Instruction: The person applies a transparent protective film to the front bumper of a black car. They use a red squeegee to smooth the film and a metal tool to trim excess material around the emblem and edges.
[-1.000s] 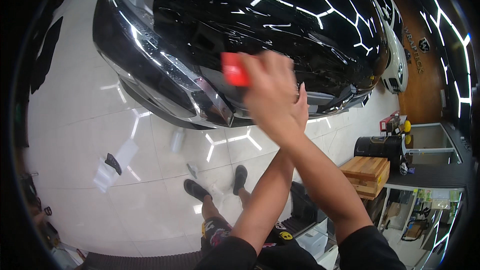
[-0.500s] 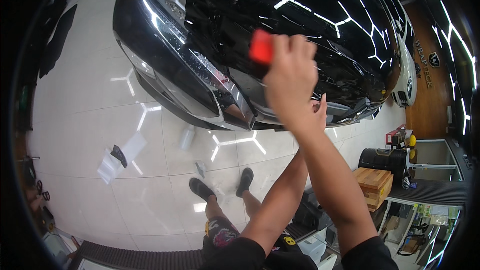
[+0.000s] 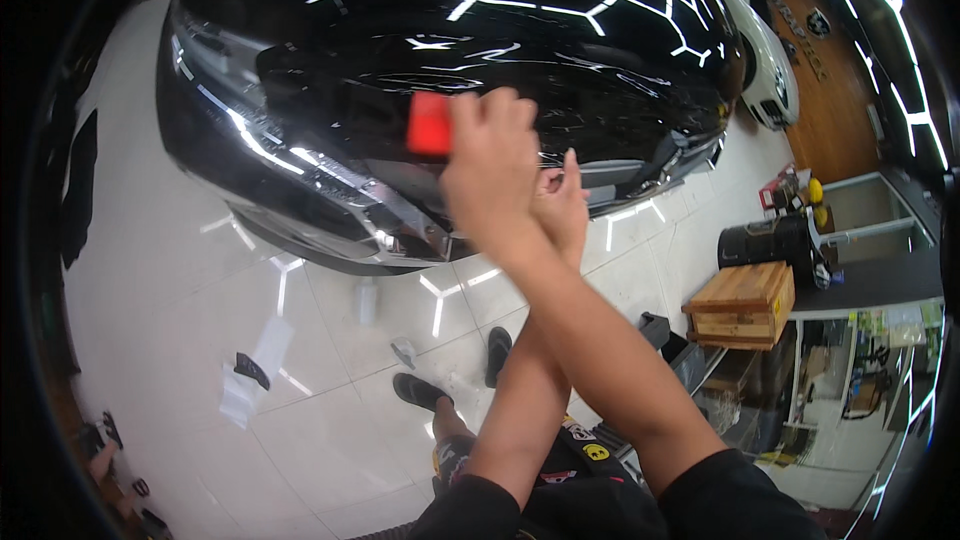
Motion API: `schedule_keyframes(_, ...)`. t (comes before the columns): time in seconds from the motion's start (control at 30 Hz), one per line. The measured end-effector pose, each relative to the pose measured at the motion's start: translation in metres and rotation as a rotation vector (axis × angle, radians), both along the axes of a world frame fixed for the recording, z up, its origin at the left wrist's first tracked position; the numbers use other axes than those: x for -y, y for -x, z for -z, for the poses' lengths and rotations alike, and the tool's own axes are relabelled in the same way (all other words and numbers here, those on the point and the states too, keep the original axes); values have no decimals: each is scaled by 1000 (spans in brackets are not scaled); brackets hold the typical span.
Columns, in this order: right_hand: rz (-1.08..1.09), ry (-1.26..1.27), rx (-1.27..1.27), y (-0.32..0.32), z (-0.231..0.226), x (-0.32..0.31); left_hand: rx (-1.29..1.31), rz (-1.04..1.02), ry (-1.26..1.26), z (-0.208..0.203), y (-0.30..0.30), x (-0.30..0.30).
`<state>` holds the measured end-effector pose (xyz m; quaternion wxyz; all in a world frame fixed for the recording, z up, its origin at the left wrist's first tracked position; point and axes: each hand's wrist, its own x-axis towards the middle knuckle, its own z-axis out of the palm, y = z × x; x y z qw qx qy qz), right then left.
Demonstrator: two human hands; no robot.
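My arms cross in front of the black car (image 3: pixel 200 130). My right hand (image 3: pixel 490 165), a little blurred, is closed round a red squeegee (image 3: pixel 429 123), a flat rectangular block, over the car's front. Glossy black film (image 3: pixel 590 100) with creases and ripples lies across the bodywork. Lower and to the right, my left hand (image 3: pixel 562 210) is at the film's lower edge, fingers curled and thumb pointing up; the right wrist partly covers it. Water drops dot the headlight and the trim (image 3: pixel 345 180) to the left.
On the pale tiled floor lie white sheets with a dark piece (image 3: pixel 253 370), a clear bottle (image 3: pixel 366 300) and a crumpled scrap (image 3: pixel 403 351). At the right stand a wooden box (image 3: pixel 740 305), a black drum (image 3: pixel 765 240) and glass shelving. A white car (image 3: pixel 770 90) is parked beyond.
My right hand with the red squeegee and my left hand have both shifted left in the view. The view itself has turned, so the car and floor sit differently.
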<state>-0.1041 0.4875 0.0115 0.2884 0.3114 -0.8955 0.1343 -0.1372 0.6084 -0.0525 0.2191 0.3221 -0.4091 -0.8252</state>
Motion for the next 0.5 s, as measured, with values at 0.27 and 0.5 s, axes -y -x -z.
schedule_keyframes(0.27, -41, 123, 263, 4, -16, -48, -368, -17, -215, 26, 1, 7)
schedule_keyframes(0.5, 190, 652, 547, 54, -19, -139, 24, -275, 154, 10, 2, 1)
